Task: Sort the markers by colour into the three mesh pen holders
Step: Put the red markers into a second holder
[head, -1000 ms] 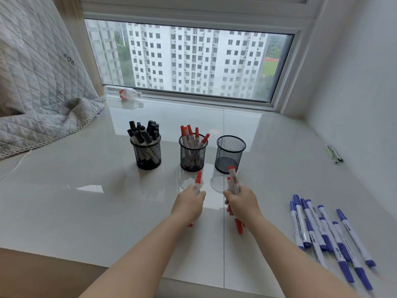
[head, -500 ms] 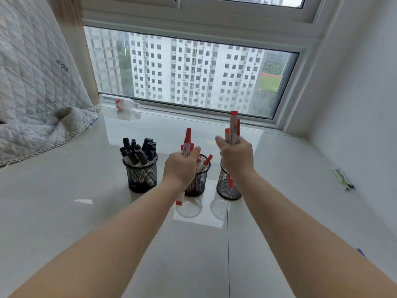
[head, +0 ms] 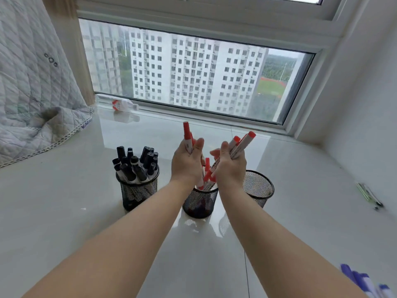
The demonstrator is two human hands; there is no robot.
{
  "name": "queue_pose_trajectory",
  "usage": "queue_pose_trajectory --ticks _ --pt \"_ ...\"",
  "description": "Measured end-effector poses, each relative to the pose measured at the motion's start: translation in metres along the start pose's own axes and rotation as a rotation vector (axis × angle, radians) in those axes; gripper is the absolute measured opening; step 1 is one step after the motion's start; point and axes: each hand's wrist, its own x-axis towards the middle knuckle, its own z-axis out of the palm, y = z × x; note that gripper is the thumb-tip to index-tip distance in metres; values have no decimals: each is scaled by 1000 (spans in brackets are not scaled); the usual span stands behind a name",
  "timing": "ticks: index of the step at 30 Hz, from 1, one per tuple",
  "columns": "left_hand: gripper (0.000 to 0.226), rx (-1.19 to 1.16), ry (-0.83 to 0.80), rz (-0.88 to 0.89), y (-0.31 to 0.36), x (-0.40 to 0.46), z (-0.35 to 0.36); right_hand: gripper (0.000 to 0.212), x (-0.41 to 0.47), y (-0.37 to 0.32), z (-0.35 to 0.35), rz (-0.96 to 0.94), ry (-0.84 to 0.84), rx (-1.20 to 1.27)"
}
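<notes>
The middle mesh holder [head: 200,203] has its rim hidden behind both wrists; its contents are too dark to tell. The blue markers [head: 363,281] are blurred and cut off at the lower right corner.

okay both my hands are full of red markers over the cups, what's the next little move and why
Probably lower both hands and let go into the middle holder. The left hand and right hand grip red markers right above it, and it already holds red ones.

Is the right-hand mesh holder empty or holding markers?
Empty as far as visible: the right holder shows only bare mesh inside, though the right hand hides its near-left edge.
</notes>
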Motion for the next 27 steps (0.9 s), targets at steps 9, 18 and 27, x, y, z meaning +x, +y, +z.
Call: queue_pose_trajectory --ticks 9,18,27 --pt "21 259 -33 148 -10 -13 -6 28 -21 30 5 149 -52 -21" --pt "29 488 140 335 -25 -49 -11 24 -34 30 -1 54 -108 -108" --pt "14 196 119 -115 -34 -46 -8 19 -35 31 -9 225 -289 53"
